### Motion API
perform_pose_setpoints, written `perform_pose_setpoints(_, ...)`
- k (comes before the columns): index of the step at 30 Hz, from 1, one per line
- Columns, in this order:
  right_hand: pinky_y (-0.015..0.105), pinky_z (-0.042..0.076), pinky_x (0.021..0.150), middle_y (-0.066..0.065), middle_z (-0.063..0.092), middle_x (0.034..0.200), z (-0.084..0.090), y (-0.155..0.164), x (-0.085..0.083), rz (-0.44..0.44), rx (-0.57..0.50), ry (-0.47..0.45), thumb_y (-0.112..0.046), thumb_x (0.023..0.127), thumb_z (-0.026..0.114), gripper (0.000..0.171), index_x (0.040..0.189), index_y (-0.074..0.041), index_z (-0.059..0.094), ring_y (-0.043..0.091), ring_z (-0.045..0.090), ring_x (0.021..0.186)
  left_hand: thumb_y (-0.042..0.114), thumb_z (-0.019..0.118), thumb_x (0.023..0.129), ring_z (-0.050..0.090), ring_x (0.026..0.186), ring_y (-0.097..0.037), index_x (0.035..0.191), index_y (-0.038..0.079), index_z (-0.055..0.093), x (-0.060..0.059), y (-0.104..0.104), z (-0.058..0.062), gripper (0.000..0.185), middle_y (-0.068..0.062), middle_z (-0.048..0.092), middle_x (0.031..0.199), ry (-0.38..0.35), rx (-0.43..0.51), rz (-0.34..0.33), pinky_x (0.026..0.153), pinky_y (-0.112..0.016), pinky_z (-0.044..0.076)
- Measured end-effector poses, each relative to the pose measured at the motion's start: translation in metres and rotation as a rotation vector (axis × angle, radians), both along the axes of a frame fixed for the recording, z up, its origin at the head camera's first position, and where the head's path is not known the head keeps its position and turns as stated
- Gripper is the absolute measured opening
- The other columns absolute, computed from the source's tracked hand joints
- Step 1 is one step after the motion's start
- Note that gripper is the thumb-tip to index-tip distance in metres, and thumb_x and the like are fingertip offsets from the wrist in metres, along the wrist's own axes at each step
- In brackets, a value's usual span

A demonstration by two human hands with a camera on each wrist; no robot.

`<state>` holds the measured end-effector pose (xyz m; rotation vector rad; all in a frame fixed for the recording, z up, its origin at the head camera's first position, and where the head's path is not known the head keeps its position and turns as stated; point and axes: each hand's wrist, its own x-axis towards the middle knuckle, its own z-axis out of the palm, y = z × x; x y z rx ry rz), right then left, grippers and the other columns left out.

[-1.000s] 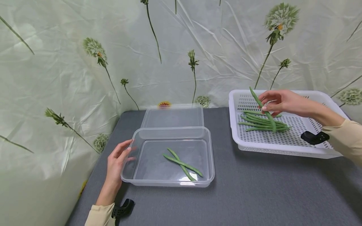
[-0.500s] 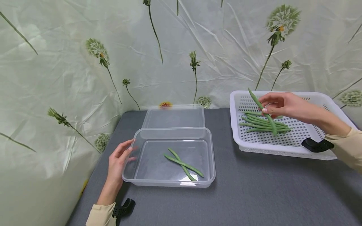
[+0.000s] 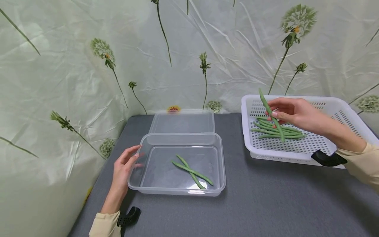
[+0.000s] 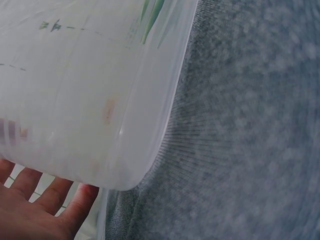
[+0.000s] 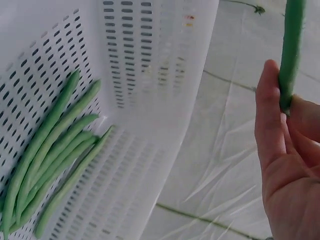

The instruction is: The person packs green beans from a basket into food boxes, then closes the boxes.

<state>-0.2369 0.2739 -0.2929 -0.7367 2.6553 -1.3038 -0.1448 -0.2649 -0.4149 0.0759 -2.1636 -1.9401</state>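
In the head view my right hand (image 3: 305,117) pinches one green bean (image 3: 277,126) between thumb and fingers, above the white perforated basket (image 3: 247,144). That bean (image 5: 292,45) points upward in the right wrist view, apart from the several beans (image 5: 55,145) lying in the basket. A clear plastic container (image 3: 177,192) stands left of the basket, with two crossed green beans (image 3: 192,172) on its floor. My left hand (image 3: 120,172) rests against the container's left side; the left wrist view shows fingers (image 4: 82,202) fairly straight, fingertips at its wall.
Behind the container lies a flat translucent lid (image 3: 182,121). A grey cloth (image 3: 234,210) covers the table, and a dandelion-print sheet (image 3: 165,82) hangs behind and to the left. Each wrist bears a black strap (image 3: 328,158).
My right hand has shifted slightly left with the pinched bean, which now stands a little more upright. The left hand and the container have not visibly moved.
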Motion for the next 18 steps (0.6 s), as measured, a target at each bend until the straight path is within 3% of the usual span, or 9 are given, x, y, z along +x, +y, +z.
perform_pose_setpoints(7,0.029,0.056,0.065,0.011,0.070,0.103,-0.003,-0.021,0.015,0.011,-0.086,0.089,-0.001,0.096,0.062,0.033,0.129,0.000,0.058,0.020,0.070,0.081,0.017,0.056,0.102,0.065,0.108,-0.018,0.134,0.000,0.056,-0.001,-0.001,0.000,0.036,-0.010,0.059,0.132,-0.009,-0.023,-0.006,0.075,-0.033,0.055)
perform_pose_setpoints(13,0.036,0.058,0.063,0.011,0.064,0.108,-0.007,-0.046,0.030,-0.022,-0.196,0.066,0.000,0.093,0.067,0.037,0.129,-0.001,0.058,0.017,0.071,0.086,0.017,0.056,0.102,0.065,0.107,-0.018,0.133,-0.001,0.056,0.000,-0.001,0.001,0.036,-0.008,0.060,0.131,-0.006,-0.011,0.000,0.074,-0.032,0.055)
perform_pose_setpoints(18,0.034,0.057,0.063,0.014,0.067,0.104,-0.011,-0.064,0.037,-0.001,-0.232,0.087,-0.001,0.092,0.067,0.039,0.130,-0.001,0.058,0.018,0.070,0.080,0.016,0.056,0.102,0.065,0.108,-0.017,0.133,-0.002,0.055,0.001,-0.001,0.001,0.036,-0.008,0.060,0.131,-0.006,-0.004,-0.011,0.075,-0.032,0.055)
